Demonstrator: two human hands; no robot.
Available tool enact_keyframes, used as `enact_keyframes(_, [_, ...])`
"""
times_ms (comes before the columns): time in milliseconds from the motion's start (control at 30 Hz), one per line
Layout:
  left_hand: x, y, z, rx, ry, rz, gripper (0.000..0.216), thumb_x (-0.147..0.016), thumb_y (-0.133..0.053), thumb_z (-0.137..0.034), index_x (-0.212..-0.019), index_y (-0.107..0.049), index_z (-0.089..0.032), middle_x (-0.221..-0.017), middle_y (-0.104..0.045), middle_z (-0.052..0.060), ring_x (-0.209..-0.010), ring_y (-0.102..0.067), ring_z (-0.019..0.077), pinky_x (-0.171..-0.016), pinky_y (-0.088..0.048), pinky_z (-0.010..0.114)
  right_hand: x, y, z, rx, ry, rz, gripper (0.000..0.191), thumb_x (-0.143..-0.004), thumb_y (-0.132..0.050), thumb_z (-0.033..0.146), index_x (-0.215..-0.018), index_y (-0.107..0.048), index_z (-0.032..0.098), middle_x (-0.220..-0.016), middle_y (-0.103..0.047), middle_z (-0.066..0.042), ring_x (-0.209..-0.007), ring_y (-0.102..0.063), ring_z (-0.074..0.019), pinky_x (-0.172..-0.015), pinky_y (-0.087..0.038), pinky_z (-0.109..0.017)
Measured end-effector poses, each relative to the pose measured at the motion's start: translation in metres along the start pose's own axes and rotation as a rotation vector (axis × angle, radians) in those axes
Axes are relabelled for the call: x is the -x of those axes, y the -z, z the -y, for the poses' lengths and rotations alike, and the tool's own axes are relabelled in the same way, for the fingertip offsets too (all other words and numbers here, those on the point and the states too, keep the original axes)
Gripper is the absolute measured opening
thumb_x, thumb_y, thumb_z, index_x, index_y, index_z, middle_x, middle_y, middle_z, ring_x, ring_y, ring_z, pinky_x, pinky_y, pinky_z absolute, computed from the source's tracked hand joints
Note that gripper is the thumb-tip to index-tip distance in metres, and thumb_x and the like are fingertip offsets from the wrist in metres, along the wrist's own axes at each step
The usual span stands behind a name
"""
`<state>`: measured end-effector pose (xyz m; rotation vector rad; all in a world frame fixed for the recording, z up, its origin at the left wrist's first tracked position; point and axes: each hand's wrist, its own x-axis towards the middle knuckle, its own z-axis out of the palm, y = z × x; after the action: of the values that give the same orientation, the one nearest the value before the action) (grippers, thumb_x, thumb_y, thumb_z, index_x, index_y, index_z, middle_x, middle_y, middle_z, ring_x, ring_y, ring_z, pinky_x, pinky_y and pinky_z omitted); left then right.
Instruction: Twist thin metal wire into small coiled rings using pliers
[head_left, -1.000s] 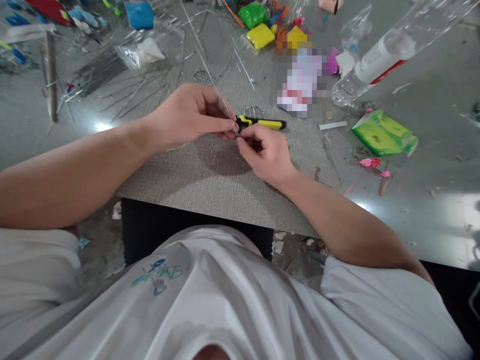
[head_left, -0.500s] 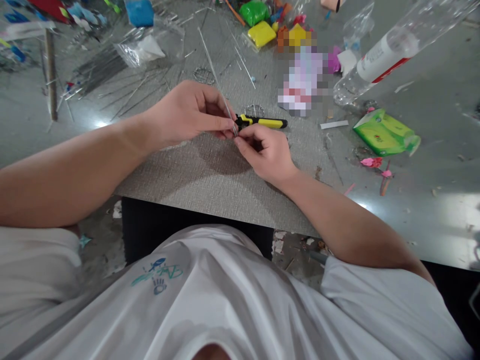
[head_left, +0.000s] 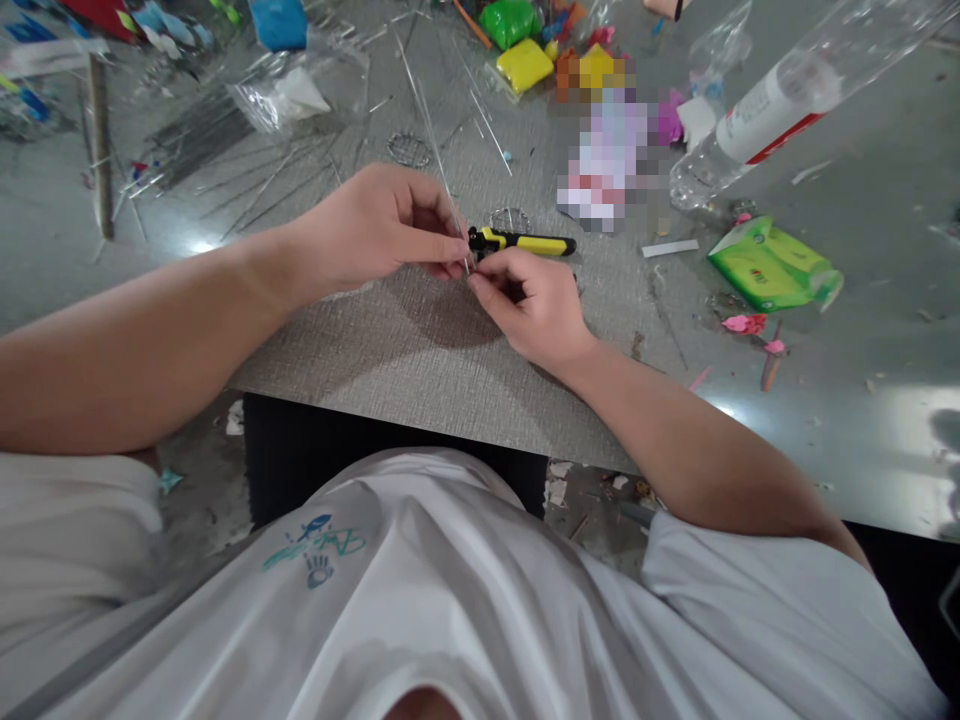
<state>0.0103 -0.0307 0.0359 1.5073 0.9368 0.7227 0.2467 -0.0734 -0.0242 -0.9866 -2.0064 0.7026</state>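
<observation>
Between its thumb and fingers my left hand (head_left: 405, 225) pinches thin metal wires (head_left: 431, 125), which slant up and away over the table. My right hand (head_left: 534, 300) is closed at the lower end of the same wires, thumb and forefinger pressed together there. The fingertips of both hands almost meet. Just beyond them lies a pair of pliers (head_left: 536, 244) with black and yellow handles, its head partly behind my fingers. Behind the pliers rests a small round wire frame (head_left: 510, 220), and a second wire ring (head_left: 409, 150) lies farther left.
A bundle of loose wires (head_left: 206, 140) and a clear plastic bag (head_left: 292, 100) lie at the left. Green (head_left: 510, 25) and yellow clay packs (head_left: 525, 66) sit at the back. On the right are a plastic bottle (head_left: 772, 115) and a green tissue pack (head_left: 769, 265).
The wires' upper ends have spread slightly apart, so more than one strand shows. Both hands stay in nearly the same place.
</observation>
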Motion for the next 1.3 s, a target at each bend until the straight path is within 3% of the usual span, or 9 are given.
enact_keyframes(333, [0.0012,0.0025,-0.0034,-0.034,0.019,0.070,0.022,-0.090,-0.102,-0.035,-0.090,-0.082,-0.025,-0.085,-0.083,0.001,-0.077,-0.072,0.0182,-0.091,-0.066,0.047,-0.0007,-0.0003,0.0045,-0.052,-0.056,0.015,0.023,-0.112,-0.069,0.042,-0.099,-0.071,0.022,-0.084,-0.070,-0.001,-0.076,-0.062,-0.0172,-0.076,-0.054,-0.033])
enact_keyframes(700, [0.0039,0.0003,-0.0075,-0.012,0.012,0.014,0.022,-0.088,-0.102,-0.034,-0.092,-0.082,-0.024,-0.089,-0.086,-0.001,-0.084,-0.074,0.0179,-0.092,-0.068,0.044,-0.0014,0.0002,0.0048,-0.061,-0.037,0.029,0.026,-0.112,-0.067,0.045,-0.101,-0.072,0.022,-0.086,-0.072,-0.002,-0.076,-0.062,-0.0172,-0.075,-0.054,-0.032])
enact_keyframes(1033, [0.0043,-0.0006,-0.0072,0.004,-0.010,0.040,0.025,-0.088,-0.104,-0.035,-0.091,-0.082,-0.024,-0.091,-0.086,0.001,-0.085,-0.075,0.0186,-0.095,-0.069,0.046,-0.0004,0.0004,0.0073,-0.026,-0.032,0.024,0.026,-0.113,-0.065,0.043,-0.099,-0.072,0.022,-0.084,-0.072,-0.003,-0.074,-0.061,-0.0176,-0.075,-0.054,-0.033])
enact_keyframes(1300, [0.0045,-0.0021,-0.0046,0.010,-0.025,0.017,0.015,-0.090,-0.098,-0.026,-0.093,-0.083,-0.025,-0.089,-0.084,-0.001,-0.085,-0.076,0.0179,-0.092,-0.064,0.042,-0.0002,-0.0006,0.0073,0.014,-0.047,0.038,0.028,-0.113,-0.067,0.047,-0.099,-0.072,0.023,-0.083,-0.071,-0.002,-0.075,-0.061,-0.0184,-0.076,-0.053,-0.033])
